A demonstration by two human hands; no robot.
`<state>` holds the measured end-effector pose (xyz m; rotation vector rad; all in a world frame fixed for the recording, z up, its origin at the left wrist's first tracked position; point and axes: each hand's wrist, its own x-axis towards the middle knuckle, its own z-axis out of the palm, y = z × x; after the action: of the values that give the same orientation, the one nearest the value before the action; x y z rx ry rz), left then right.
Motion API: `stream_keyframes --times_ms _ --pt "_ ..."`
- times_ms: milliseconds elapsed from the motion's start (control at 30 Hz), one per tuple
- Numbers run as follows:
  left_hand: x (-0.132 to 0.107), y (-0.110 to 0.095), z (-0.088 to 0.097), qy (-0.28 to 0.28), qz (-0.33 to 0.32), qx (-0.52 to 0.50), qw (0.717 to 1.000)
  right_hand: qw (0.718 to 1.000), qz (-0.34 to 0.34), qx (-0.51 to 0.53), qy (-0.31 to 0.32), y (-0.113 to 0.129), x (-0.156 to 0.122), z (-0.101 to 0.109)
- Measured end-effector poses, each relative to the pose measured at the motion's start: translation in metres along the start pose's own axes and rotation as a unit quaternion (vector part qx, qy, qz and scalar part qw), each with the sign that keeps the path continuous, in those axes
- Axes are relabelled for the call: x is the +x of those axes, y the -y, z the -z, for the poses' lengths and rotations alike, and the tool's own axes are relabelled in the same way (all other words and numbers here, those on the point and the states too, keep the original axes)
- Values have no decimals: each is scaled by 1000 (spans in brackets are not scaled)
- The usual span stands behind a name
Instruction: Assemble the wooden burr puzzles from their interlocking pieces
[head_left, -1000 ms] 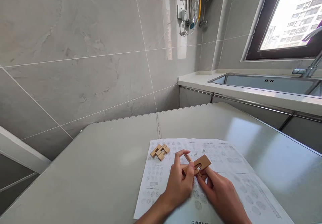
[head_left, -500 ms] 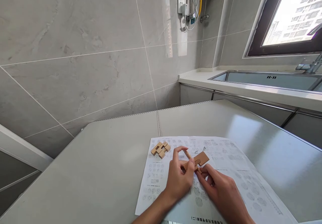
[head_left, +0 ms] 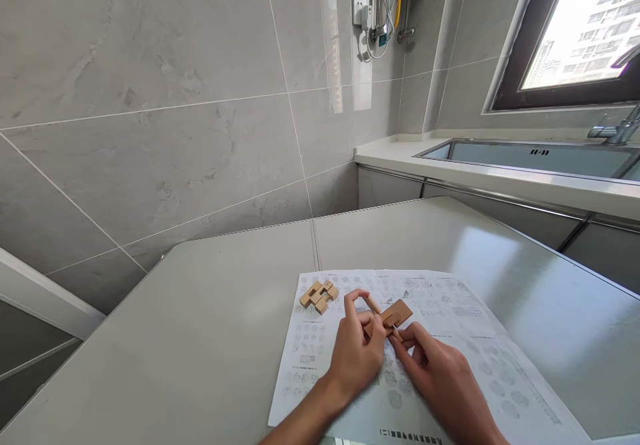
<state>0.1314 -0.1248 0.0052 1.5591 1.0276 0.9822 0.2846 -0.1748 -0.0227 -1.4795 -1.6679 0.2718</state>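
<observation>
Where the hands meet: flat brown wooden piece (head_left: 399,311), slanted, held over the printed sheet (head_left: 305,342)
Left hand (head_left: 357,352): thumb and fingers pinching the brown piece; index finger hooked at the far end of a pale wooden stick (head_left: 371,303)
Right hand (head_left: 441,368): fingertips pinched at a small pale part (head_left: 397,335) by the near edge (seated or loose, cannot tell)
Fingertip work: judged to be fitting or freeing small parts
Next fingertip move: probably calls for a steady left hold, fine right-hand alignment
Block cluster (head_left: 319,296): on the sheet, beyond the left hand, untouched
Table (head_left: 200,338): pale, under the sheet
</observation>
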Motion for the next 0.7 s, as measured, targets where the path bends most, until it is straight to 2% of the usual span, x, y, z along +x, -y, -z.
stream_keyframes --times_ms 300,500,700 --pt "-1 -5 0 -17 -13 -13 1000 1000 3 2 1 -3 -1 -2" --pt "1 -1 1 11 -11 2 1000 1000 4 1 11 -3 -1 1" --pt "1 3 2 6 -12 15 1000 1000 0 4 13 -3 0 1"
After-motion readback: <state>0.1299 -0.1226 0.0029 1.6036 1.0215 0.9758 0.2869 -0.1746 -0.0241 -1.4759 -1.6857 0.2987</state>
